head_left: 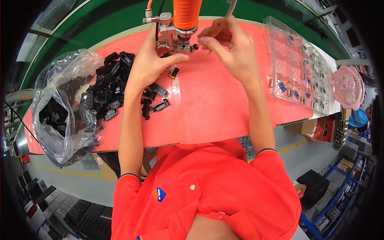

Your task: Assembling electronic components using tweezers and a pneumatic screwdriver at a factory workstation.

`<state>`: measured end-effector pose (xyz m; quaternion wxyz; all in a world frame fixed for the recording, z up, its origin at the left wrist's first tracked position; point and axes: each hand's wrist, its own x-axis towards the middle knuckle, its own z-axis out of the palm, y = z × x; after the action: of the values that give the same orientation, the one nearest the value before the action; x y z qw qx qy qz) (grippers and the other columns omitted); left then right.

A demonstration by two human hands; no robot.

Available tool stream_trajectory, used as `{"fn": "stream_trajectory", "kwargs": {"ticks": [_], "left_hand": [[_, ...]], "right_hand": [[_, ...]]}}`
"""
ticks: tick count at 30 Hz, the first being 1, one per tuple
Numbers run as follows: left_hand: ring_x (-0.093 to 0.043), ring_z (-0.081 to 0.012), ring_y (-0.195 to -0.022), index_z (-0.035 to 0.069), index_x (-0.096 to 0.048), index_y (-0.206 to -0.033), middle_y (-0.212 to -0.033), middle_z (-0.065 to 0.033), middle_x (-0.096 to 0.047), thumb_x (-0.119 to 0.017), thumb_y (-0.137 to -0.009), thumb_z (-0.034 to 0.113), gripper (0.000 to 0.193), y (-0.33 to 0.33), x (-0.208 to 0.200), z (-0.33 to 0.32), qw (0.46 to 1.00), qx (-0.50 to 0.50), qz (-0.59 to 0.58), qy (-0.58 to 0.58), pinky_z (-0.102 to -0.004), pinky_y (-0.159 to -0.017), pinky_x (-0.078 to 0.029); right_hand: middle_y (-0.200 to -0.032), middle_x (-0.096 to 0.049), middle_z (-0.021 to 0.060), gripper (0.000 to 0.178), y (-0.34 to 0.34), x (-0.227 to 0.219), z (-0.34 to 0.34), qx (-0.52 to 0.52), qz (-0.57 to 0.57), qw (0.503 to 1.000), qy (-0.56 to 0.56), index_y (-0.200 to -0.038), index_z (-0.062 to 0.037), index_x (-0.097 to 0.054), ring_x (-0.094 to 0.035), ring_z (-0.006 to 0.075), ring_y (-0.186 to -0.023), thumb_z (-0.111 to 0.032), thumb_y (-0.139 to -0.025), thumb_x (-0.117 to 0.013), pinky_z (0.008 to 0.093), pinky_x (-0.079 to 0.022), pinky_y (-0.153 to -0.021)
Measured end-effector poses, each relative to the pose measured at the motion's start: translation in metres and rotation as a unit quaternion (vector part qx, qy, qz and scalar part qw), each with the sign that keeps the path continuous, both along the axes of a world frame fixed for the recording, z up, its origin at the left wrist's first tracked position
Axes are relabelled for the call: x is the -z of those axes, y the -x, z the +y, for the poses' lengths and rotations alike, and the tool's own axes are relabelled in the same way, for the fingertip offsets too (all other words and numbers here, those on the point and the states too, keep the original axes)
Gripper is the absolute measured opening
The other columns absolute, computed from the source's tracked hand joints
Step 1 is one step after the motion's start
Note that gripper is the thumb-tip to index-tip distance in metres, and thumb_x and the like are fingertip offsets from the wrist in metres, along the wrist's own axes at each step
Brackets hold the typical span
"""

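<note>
My left hand [149, 66] is beside a small metal fixture [184, 45] under an orange cylindrical tool [186, 14]. Its thumb stretches along the fixture's near side, apart from the fingers, which are partly hidden behind the metal fittings. On the fixture's right, my right hand [237, 50] has thumb and fingertips pinched together close to a small black knob [195, 47]; what they hold is hidden. A clear tube [224, 23] runs down across those fingers. Below my left thumb lies a small black part with a yellow edge [174, 72].
Black plastic housings [116, 76] are heaped left of my left forearm, beside an open clear bag [64, 100] of more. Clear compartment trays [298, 64] with small blue parts lie right, near a pink fan [349, 86]. Pink matting [200, 116] covers the table.
</note>
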<state>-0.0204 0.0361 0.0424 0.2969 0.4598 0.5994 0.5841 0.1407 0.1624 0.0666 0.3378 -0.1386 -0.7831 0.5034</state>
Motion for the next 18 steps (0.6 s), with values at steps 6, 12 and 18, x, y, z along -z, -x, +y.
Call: {"fn": "stream_trajectory", "kwargs": {"ticks": [6, 12, 18], "left_hand": [[-0.065, -0.0177, -0.096, 0.004, -0.039, -0.137, -0.103, -0.0094, -0.068, -0.078, -0.074, 0.009, 0.074, 0.008, 0.016, -0.001, 1.0, -0.003, -0.017, -0.006, -0.0318, -0.086, -0.051], [-0.066, -0.0168, -0.093, -0.001, -0.058, -0.12, -0.1, -0.0111, -0.07, -0.074, -0.079, 0.012, 0.045, 0.025, 0.032, 0.0, 0.991, 0.042, -0.098, 0.075, -0.0292, -0.086, -0.05], [-0.067, -0.0159, -0.091, -0.002, -0.066, -0.105, -0.096, -0.01, -0.071, -0.071, -0.081, 0.013, 0.029, 0.021, 0.035, -0.002, 0.996, 0.023, -0.087, 0.023, -0.0285, -0.086, -0.05]], "right_hand": [[-0.086, -0.066, 0.0147, 0.013, 0.004, 0.011, -0.003, -0.016, 0.004, 0.999, 0.045, -0.092, 0.0048, -0.051, -0.067, 0.0185, -0.075, 0.006, -0.086, -0.062, 0.0271, -0.057, -0.069], [-0.086, -0.066, 0.0145, 0.014, 0.008, 0.019, -0.005, -0.006, 0.013, 1.0, 0.015, -0.094, 0.0052, -0.052, -0.066, 0.0179, -0.074, 0.007, -0.085, -0.063, 0.0275, -0.056, -0.067], [-0.085, -0.067, 0.0142, 0.014, 0.014, 0.027, -0.007, 0.009, 0.037, 0.999, 0.018, -0.094, 0.0049, -0.053, -0.066, 0.017, -0.073, 0.007, -0.085, -0.063, 0.0272, -0.054, -0.065]]}}
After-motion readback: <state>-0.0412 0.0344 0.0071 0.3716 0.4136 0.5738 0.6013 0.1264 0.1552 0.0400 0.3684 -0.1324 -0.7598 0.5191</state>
